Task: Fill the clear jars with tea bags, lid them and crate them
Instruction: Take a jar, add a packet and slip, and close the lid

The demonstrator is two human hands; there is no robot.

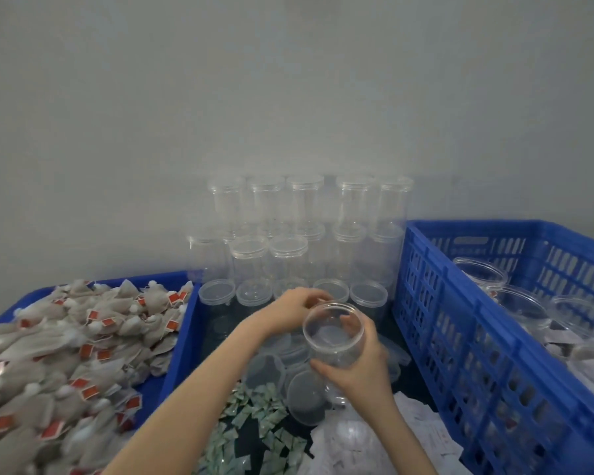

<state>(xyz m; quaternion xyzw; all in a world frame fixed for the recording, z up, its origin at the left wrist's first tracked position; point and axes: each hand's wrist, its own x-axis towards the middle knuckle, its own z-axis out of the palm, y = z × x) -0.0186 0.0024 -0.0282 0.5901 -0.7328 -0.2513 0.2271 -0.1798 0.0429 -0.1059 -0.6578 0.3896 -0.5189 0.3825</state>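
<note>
Clear jar (333,334), empty and lidless, sits upright in the right hand (357,368), fingers curled round its lower wall, above loose lids (304,399). Left hand (297,308) touches the jar's far rim with bent fingers; its grip is unclear.

wall (288,80): plain pale grey, fills the upper half of the view, unmarked | light: soft and even (no hard shadows on the wall) | work surface (412,382): dark, seen only in small gaps low in the frame | floor, windows, furniture legs: cannot tell from this view
</note>
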